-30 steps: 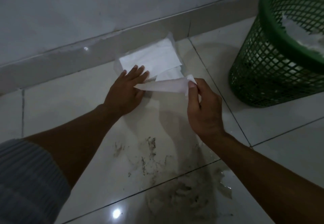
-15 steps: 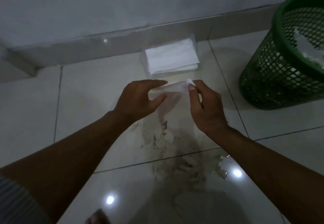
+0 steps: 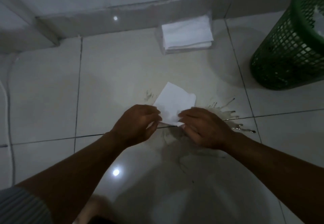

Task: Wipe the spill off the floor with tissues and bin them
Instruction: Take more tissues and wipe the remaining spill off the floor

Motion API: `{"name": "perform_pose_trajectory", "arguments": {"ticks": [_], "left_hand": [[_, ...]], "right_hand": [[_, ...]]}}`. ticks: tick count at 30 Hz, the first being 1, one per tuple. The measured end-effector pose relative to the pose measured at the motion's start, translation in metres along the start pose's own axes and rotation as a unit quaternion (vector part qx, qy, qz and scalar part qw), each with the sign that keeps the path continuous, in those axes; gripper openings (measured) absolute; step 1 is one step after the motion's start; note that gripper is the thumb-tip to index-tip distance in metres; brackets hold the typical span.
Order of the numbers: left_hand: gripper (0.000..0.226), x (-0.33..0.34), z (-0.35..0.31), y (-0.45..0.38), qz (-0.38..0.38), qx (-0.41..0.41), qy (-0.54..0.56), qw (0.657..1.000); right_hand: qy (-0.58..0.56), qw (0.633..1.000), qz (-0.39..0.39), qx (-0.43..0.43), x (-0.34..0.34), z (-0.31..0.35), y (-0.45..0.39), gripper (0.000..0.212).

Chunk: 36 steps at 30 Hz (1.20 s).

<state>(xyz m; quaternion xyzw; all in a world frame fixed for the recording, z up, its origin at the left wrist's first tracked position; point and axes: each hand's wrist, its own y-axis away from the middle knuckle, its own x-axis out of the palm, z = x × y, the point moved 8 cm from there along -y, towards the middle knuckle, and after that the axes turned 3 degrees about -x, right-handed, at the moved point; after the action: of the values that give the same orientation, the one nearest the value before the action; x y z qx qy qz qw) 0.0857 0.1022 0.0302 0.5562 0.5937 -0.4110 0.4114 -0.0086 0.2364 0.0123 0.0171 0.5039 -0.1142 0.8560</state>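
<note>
A white tissue (image 3: 173, 102) is spread flat over the dirty spill (image 3: 220, 112) on the pale floor tiles. My left hand (image 3: 138, 124) pinches the tissue's near left edge and my right hand (image 3: 204, 127) pinches its near right edge. Dark streaks and a wet puddle of the spill show to the right of the tissue and below my hands. A pack of white tissues (image 3: 186, 34) in clear wrap lies by the wall, beyond the hands. The green mesh bin (image 3: 287, 48) stands at the far right with white paper inside.
A grey skirting (image 3: 105, 24) runs along the wall at the back and steps forward at the left. Two bright light reflections sit on the glossy tiles. A striped sleeve (image 3: 19, 206) shows at the bottom left, and a foot (image 3: 94, 211) at the bottom edge.
Both hands have drawn the tissue away from the pack and lowered it over the spill, where it now lies opened out. The view has tilted down and back.
</note>
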Motion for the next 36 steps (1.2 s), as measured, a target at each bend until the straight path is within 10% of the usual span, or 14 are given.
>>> {"name": "perform_pose_trajectory", "arguments": {"ticks": [8, 15, 19, 36], "left_hand": [[0.023, 0.042, -0.029, 0.034, 0.135, 0.065, 0.029, 0.988], [0.029, 0.039, -0.016, 0.023, 0.014, -0.063, 0.023, 0.998], [0.048, 0.063, -0.013, 0.019, 0.033, -0.15, -0.026, 0.988], [0.054, 0.114, 0.0, 0.029, 0.023, -0.09, -0.082, 0.992]], "right_hand": [[0.001, 0.992, 0.094, -0.08, 0.023, 0.017, 0.034, 0.027], [0.036, 0.996, -0.07, 0.045, 0.007, 0.006, 0.01, 0.027], [0.117, 0.987, 0.003, 0.11, 0.049, 0.017, 0.002, 0.046], [0.14, 0.972, 0.011, 0.187, 0.103, 0.004, 0.015, 0.062]]}}
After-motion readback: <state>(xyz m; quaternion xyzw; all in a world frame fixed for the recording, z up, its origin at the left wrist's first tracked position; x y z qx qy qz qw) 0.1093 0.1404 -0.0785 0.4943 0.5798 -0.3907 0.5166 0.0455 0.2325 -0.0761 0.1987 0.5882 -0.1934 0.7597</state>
